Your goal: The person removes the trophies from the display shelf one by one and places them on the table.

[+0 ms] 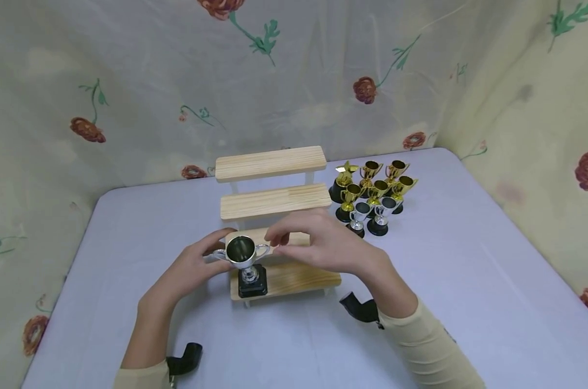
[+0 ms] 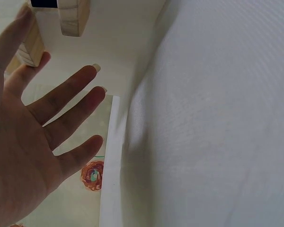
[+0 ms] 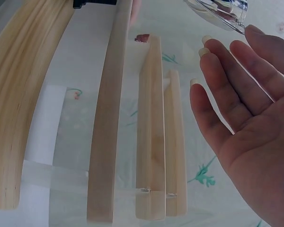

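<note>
A silver two-handled trophy cup (image 1: 241,251) stands on the left part of the lowest step of a wooden tiered shelf (image 1: 303,278), its square black base on the board. My left hand (image 1: 196,267) is at the left of the cup, thumb tip near the base of its bowl. In the left wrist view the left hand's fingers (image 2: 68,90) are spread beside the shelf ends. From the right, my right hand (image 1: 318,240) reaches over the shelf. A right fingertip (image 3: 252,32) is right at the cup's handle in the right wrist view, with the other fingers loosely extended.
Several gold and silver trophies (image 1: 376,189) with black bases stand grouped right of the shelf, one topped by a star (image 1: 346,172). Two higher wooden steps (image 1: 269,163) rise behind. Floral cloth (image 1: 299,81) hangs behind the white-covered table (image 1: 469,270).
</note>
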The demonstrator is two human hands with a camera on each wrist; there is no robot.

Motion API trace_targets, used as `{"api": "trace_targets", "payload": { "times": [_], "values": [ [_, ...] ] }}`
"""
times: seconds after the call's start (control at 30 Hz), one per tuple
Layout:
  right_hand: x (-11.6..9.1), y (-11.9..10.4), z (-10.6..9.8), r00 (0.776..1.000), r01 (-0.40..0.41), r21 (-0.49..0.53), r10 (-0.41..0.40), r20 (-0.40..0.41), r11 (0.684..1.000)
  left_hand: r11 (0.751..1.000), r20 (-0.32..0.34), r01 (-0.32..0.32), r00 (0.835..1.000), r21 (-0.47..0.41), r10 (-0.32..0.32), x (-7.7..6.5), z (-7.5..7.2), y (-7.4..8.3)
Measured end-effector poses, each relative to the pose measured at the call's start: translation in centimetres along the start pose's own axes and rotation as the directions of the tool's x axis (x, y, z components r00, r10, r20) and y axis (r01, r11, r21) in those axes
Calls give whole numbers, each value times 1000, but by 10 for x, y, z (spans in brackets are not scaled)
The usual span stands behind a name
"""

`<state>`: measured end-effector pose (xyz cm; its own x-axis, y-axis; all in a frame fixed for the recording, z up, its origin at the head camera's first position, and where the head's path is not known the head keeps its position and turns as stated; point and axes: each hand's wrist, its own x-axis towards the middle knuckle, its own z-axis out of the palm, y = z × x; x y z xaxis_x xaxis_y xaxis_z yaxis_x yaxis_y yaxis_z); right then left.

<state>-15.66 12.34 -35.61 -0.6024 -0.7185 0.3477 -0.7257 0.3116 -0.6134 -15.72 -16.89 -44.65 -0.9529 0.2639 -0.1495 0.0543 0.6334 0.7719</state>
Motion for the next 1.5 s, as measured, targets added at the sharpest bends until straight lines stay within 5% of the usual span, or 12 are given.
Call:
{"api": "trace_targets", "payload": {
  "times": [0.77,1.0,1.5],
  "values": [
    [8,-4,8,997,62,30,-60,-47,998,1000,-6,-12,1000,-2,12,-1,-3,0],
    [9,-4,14,995,75,21,-73,-64,997,1000,5,26,1000,-5,-26,0,-1,2],
    [8,-5,13,990,66,37,-60,-127,997,1000,1,-15,1000,-7,15,-1,-2,2]
  ]
}}
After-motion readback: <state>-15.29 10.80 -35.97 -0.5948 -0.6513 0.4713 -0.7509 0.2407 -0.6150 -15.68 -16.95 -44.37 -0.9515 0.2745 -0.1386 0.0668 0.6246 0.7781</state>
